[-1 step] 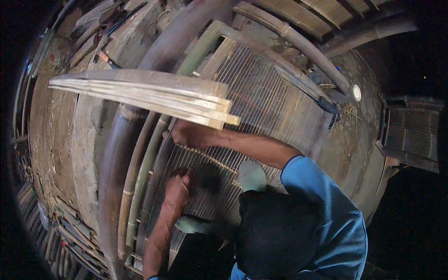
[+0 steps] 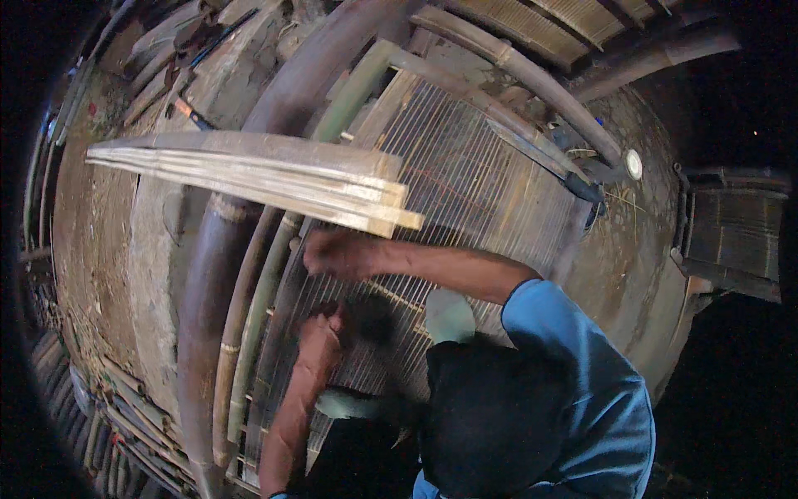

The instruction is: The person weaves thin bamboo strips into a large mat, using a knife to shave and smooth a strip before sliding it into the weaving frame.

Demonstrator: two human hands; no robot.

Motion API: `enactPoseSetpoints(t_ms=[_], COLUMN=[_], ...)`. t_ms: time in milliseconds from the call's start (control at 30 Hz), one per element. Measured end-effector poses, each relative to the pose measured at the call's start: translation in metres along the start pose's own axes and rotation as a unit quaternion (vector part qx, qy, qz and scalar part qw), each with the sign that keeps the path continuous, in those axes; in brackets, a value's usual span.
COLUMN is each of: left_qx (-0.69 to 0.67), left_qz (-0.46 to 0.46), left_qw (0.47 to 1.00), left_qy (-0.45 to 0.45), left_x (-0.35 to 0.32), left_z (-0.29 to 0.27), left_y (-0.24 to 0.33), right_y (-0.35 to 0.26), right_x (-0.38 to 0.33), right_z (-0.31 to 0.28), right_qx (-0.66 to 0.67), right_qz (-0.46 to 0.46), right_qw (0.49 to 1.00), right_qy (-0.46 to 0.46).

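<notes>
Bamboo slats (image 2: 495,195) lay below my curled fingers (image 2: 334,320)

Pale strips (image 2: 258,176) showed just above my right hand (image 2: 339,254) in view; my left hand (image 2: 321,334) was near it. Whether the fingers of either grasped anything, I couldn't tell.

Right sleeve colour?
The right sleeve is blue; it shows best in the head view.

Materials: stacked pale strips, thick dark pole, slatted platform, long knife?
Stacked pale strips: probably split bamboo or wood, unfinished; light, squared cut ends.
Thick dark pole: likely bamboo, smooth with a faint sheen; a ringed node shows.
Slatted platform: seemingly bamboo or cane, bare; narrow tan slats side by side.
Long knife: blade probably metal, dull; flat grey surface. Dark handle, material unclear.
</notes>
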State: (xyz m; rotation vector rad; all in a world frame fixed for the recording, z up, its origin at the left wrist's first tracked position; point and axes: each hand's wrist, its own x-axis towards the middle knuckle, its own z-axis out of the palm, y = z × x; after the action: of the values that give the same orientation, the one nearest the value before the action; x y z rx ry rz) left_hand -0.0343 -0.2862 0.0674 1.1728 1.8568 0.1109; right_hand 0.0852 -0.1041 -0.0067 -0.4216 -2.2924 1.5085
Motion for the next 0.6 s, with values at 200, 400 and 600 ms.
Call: enactPoseSetpoints(t_ms=[200,400,600], left_qx=[0.225,-0.245,-0.102], left_qz=[0.14,0.013,0.015], left_qw=[0.963,0.967,0.994], left_qy=[-0.04,0.061,-0.035], left_x=[0.02,0.064,0.097], left_z=[0.002,0.029,0.023], left_y=[0.01,0.012,0.059], right_y=[-0.003,0.045,0.037], right_x=[-0.005,-0.024,0.0], right_z=[-0.075,-0.123,-0.144], right_qx=[0.069,-0.356,-0.369], right_qz=[0.101,0.209,0.224], right_qw=[0.942,0.862,0.875], right_qy=[0.313,0.294,0.218])
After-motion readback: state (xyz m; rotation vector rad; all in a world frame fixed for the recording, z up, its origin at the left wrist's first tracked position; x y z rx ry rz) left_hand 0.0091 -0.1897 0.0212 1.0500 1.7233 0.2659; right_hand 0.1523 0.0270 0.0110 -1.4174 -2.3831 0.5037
